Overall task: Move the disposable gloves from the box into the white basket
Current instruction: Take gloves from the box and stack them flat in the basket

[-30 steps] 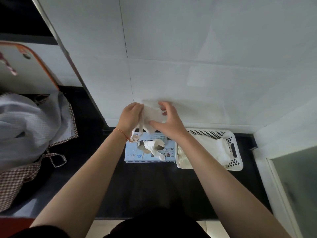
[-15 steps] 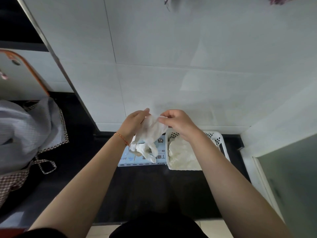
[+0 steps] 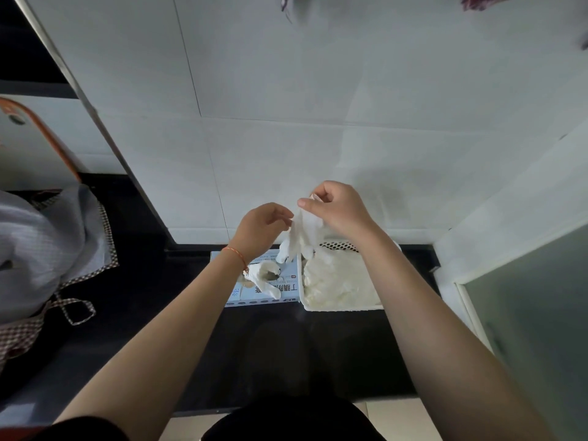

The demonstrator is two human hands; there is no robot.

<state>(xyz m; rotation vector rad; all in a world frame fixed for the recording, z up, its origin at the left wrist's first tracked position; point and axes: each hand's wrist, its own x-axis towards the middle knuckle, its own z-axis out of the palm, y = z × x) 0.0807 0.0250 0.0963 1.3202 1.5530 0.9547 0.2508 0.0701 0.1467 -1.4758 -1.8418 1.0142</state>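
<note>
One glove box (image 3: 265, 289) and one white basket (image 3: 342, 308) sit side by side on the dark counter (image 3: 178, 313), their sides touching, both pushed close to the tiled wall (image 3: 286, 154). The box is pale blue with printed text — one glove (image 3: 264, 278) pokes up out of its opening, crumpled and partly pulled out. The basket, to the right of the box, holds a heap of white gloves (image 3: 337, 284); how many lie in that heap cannot be counted, since they merge into one pale mass.

One more glove, the held glove (image 3: 299, 240), hangs in the air above the seam between box and basket, its fingers dangling down over the basket's near-left corner. Two hands are on it. The right hand (image 3: 337, 208) is raised highest, its fingers curled and pinching the glove's cuff at the top. The left hand (image 3: 264, 229) sits a little lower and to the left, fingers bent inward, fingertips pinching the glove's edge; a thin orange cord (image 3: 237, 254) circles that wrist. Both forearms reach forward from the bottom of the view and converge toward the glove.

At the far left lies one grey cloth (image 3: 41, 249) with a checked border and a loop of tie.
</note>
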